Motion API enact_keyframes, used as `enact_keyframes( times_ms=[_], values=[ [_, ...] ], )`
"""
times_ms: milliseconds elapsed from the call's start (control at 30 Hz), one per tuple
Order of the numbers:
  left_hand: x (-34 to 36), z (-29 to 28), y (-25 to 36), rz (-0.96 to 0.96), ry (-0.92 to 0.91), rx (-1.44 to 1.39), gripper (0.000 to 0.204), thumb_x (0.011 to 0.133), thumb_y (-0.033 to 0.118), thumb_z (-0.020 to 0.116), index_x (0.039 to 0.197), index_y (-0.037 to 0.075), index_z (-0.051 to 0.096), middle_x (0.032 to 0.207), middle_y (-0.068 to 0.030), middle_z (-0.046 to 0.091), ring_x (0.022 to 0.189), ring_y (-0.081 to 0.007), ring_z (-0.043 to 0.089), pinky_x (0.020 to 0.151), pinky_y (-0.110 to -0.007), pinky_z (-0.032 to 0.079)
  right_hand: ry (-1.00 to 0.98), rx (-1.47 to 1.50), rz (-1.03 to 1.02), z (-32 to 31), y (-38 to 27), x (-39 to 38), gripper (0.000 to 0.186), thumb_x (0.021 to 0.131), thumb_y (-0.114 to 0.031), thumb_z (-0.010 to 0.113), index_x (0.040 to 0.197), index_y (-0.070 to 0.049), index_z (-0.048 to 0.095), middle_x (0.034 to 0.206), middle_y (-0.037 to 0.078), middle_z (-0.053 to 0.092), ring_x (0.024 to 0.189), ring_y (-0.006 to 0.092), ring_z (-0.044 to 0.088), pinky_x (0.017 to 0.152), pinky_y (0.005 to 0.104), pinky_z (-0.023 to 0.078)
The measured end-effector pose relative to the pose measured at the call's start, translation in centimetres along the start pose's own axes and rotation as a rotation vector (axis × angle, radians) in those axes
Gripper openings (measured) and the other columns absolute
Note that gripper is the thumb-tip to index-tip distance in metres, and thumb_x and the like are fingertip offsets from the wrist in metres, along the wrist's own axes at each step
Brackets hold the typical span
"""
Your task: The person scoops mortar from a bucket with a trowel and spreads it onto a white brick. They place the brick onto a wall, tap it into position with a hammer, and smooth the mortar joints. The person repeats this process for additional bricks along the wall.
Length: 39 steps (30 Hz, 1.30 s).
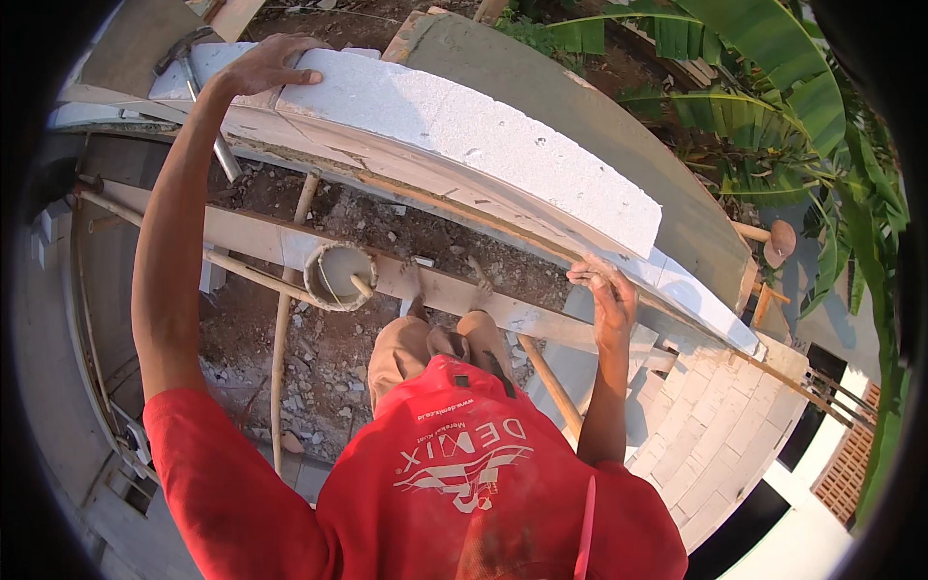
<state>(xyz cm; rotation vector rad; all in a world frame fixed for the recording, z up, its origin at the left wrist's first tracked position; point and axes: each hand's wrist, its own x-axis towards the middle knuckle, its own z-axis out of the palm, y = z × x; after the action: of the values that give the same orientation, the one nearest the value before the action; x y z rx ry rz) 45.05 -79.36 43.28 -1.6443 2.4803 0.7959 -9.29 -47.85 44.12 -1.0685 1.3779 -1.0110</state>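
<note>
Gripping a long white block at both ends, the person stands on a plank of the scaffold. The left hand lies flat and spread on the block's far top corner; the right hand curls round its near lower edge. The block sits on top of the wall, along a taut string line. By my reading the block is placed but not yet trued. A hammer rests beside the left hand, and a bucket stands on the plank below.
</note>
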Motion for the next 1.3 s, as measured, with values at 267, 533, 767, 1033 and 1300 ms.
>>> enact_keyframes(
  times_ms=[267,533,767,1033,1300],
  values=[
    [-0.1,0.1,-0.4,0.018,0.097,0.010,0.074,0.084,0.052,0.076,0.142,0.012,0.058,0.155,-0.0205,0.044,0.147,-0.0346,0.037,0.120,-0.046,0.030,0.845,0.356,0.020,-8.6,12.7,4.7,0.042,0.102,-0.026,0.054,0.132,0.001,0.060,0.126,0.012,0.065,0.119,0.0265,0.062,0.104,0.0421,0.049],
    [-0.2,-0.9,-0.2,-0.022,0.054,-0.099,0.070,0.078,0.043,0.083,0.136,0.009,0.064,0.148,-0.0190,0.054,0.140,-0.0327,0.046,0.118,-0.044,0.033,0.463,0.762,-0.112,-9.1,12.1,13.3,0.049,0.106,-0.032,0.048,0.146,-0.004,0.050,0.143,0.011,0.058,0.129,0.0275,0.058,0.109,0.0413,0.049],
    [-0.2,-1.2,-0.9,0.010,0.039,-0.095,0.066,0.079,0.038,0.083,0.136,0.009,0.065,0.146,-0.0169,0.057,0.138,-0.0311,0.050,0.117,-0.043,0.035,0.600,0.733,-0.047,-9.4,14.4,13.0,0.047,0.106,-0.030,0.049,0.147,-0.008,0.050,0.142,0.010,0.059,0.127,0.0273,0.060,0.106,0.0433,0.052],
    [-0.1,-1.6,-1.0,0.000,-0.002,-0.098,0.069,0.079,0.042,0.082,0.137,0.009,0.064,0.146,-0.0184,0.057,0.137,-0.0316,0.050,0.117,-0.043,0.033,0.546,0.618,-0.092,-9.8,16.4,11.9,0.048,0.103,-0.037,0.053,0.140,-0.006,0.056,0.137,0.013,0.063,0.122,0.0294,0.063,0.104,0.0451,0.053],
    [0.0,-1.5,-2.4,-0.022,-0.007,-0.073,0.071,0.079,0.044,0.081,0.137,0.008,0.064,0.145,-0.0177,0.057,0.136,-0.0311,0.051,0.116,-0.043,0.034,0.368,0.853,-0.167,-10.1,16.2,12.0,0.036,0.106,-0.029,0.050,0.130,-0.003,0.058,0.120,0.009,0.065,0.107,0.0226,0.066,0.092,0.0380,0.058]
  ],
)
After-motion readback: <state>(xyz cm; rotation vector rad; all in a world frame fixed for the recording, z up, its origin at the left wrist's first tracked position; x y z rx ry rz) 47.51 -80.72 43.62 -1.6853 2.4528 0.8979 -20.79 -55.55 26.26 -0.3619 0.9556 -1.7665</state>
